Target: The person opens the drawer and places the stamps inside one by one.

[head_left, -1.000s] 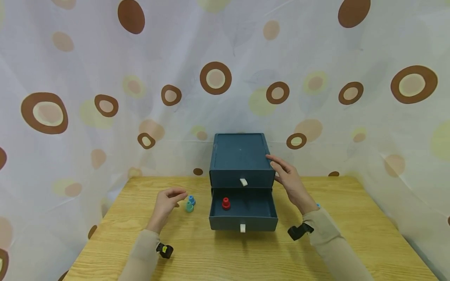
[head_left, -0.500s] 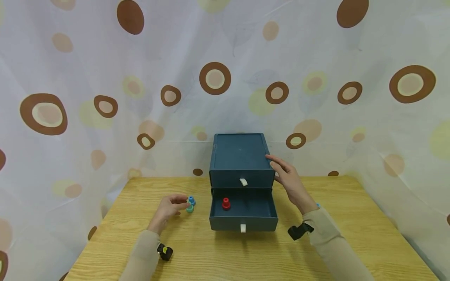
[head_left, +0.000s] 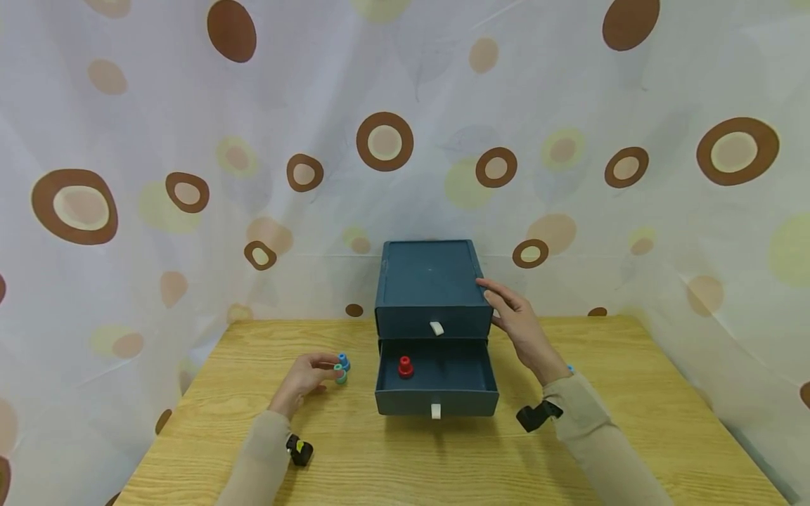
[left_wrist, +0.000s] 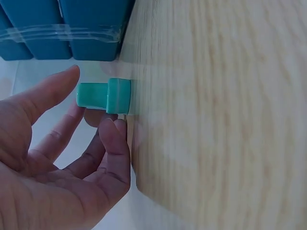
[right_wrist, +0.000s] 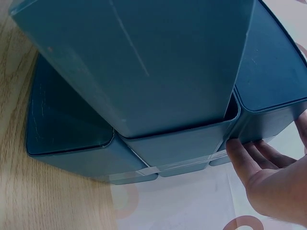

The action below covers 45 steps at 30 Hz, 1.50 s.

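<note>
My left hand (head_left: 306, 378) is at a small green plastic peg (left_wrist: 98, 96) with a wider base, which stands on the wooden table. In the left wrist view the thumb tip lies just beside the peg's narrow top, and the other fingers are bent around its far side. Right behind it stands a similar blue peg (head_left: 344, 361). My right hand (head_left: 520, 323) rests on the right side of a dark blue two-drawer cabinet (head_left: 430, 274), fingertips at the top edge. Its lower drawer (head_left: 449, 400) is pulled out, with a red peg (head_left: 406, 367) inside at the left.
The upper drawer (head_left: 405, 323) is closed and has a white pull tab (head_left: 436, 328). A small blue item (head_left: 571, 368) shows partly behind my right wrist. A patterned sheet (head_left: 418, 204) hangs behind the wooden table (head_left: 190, 450).
My left hand has come down and slightly right, from above the table to the green peg, its thumb now overlapping it in the head view. My right hand has stayed on the cabinet.
</note>
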Each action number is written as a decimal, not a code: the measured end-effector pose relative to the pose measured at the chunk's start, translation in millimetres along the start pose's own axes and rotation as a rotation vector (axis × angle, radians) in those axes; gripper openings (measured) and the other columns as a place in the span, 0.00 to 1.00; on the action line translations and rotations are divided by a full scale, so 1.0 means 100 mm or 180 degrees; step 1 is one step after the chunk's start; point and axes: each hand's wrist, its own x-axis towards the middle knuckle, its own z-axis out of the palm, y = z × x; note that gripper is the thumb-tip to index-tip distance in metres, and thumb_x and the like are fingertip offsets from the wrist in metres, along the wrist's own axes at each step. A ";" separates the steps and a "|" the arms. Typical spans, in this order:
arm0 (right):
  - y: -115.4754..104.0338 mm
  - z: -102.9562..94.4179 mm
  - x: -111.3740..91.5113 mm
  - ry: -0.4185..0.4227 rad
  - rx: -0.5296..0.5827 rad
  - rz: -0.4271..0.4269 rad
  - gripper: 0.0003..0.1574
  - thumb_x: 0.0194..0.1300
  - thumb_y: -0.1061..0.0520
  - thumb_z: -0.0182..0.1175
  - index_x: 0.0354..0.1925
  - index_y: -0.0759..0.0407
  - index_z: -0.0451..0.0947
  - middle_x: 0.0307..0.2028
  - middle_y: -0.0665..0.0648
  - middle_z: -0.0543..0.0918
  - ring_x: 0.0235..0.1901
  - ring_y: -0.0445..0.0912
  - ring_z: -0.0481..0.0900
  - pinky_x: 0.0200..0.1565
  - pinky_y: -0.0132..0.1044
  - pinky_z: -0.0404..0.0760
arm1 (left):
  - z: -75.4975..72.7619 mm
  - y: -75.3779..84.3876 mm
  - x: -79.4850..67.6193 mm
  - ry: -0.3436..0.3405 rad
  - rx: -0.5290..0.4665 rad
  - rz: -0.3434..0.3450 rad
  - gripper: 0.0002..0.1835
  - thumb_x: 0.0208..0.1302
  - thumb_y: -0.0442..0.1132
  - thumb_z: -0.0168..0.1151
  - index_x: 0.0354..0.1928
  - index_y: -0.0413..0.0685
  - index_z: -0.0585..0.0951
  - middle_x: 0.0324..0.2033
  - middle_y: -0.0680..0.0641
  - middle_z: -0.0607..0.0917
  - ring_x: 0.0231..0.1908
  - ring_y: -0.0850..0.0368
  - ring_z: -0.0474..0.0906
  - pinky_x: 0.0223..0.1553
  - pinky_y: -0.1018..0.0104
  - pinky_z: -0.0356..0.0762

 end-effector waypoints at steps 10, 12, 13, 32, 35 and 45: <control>-0.01 0.00 0.00 0.0024 -0.0002 0.0015 0.35 0.76 0.40 0.47 0.73 0.54 0.62 0.76 0.57 0.54 0.76 0.55 0.49 0.69 0.62 0.59 | 0.02 0.01 0.00 0.0008 0.0075 -0.0043 0.13 0.60 0.33 0.68 0.47 0.41 0.85 0.48 0.45 0.85 0.43 0.54 0.78 0.36 0.64 0.77; 0.00 -0.01 0.00 0.0025 0.0005 0.0015 0.35 0.76 0.41 0.47 0.73 0.54 0.62 0.76 0.57 0.54 0.76 0.55 0.49 0.70 0.62 0.59 | 0.02 0.01 0.00 -0.0007 0.0082 -0.0033 0.13 0.60 0.33 0.68 0.47 0.40 0.85 0.48 0.44 0.85 0.44 0.53 0.78 0.37 0.64 0.78; 0.00 -0.01 -0.01 0.0024 0.0010 0.0016 0.35 0.76 0.41 0.47 0.73 0.54 0.62 0.76 0.57 0.54 0.76 0.55 0.49 0.70 0.62 0.59 | 0.01 0.01 0.00 -0.0013 0.0079 -0.0025 0.13 0.59 0.33 0.69 0.47 0.40 0.85 0.48 0.44 0.85 0.44 0.53 0.78 0.37 0.63 0.78; -0.01 0.00 0.00 0.0015 -0.0010 0.0022 0.35 0.76 0.39 0.47 0.73 0.54 0.62 0.76 0.56 0.54 0.76 0.55 0.49 0.70 0.62 0.58 | -0.13 0.14 -0.10 -0.0426 -0.0062 0.0228 0.20 0.63 0.39 0.68 0.54 0.35 0.81 0.47 0.43 0.86 0.45 0.51 0.85 0.52 0.50 0.81; 0.00 0.00 0.00 0.0010 -0.0010 0.0034 0.35 0.76 0.39 0.47 0.73 0.54 0.62 0.76 0.56 0.54 0.76 0.55 0.49 0.70 0.62 0.58 | -0.14 0.14 -0.09 -0.0446 -0.0105 0.0227 0.19 0.63 0.39 0.67 0.53 0.36 0.81 0.47 0.44 0.86 0.45 0.52 0.84 0.53 0.50 0.80; 0.00 0.00 -0.01 -0.0004 0.0001 -0.0009 0.35 0.76 0.40 0.46 0.73 0.54 0.62 0.76 0.56 0.54 0.76 0.55 0.48 0.70 0.62 0.58 | -0.16 0.19 -0.07 -0.0459 -0.0250 0.0301 0.16 0.63 0.40 0.68 0.49 0.38 0.82 0.41 0.49 0.86 0.41 0.56 0.83 0.52 0.50 0.80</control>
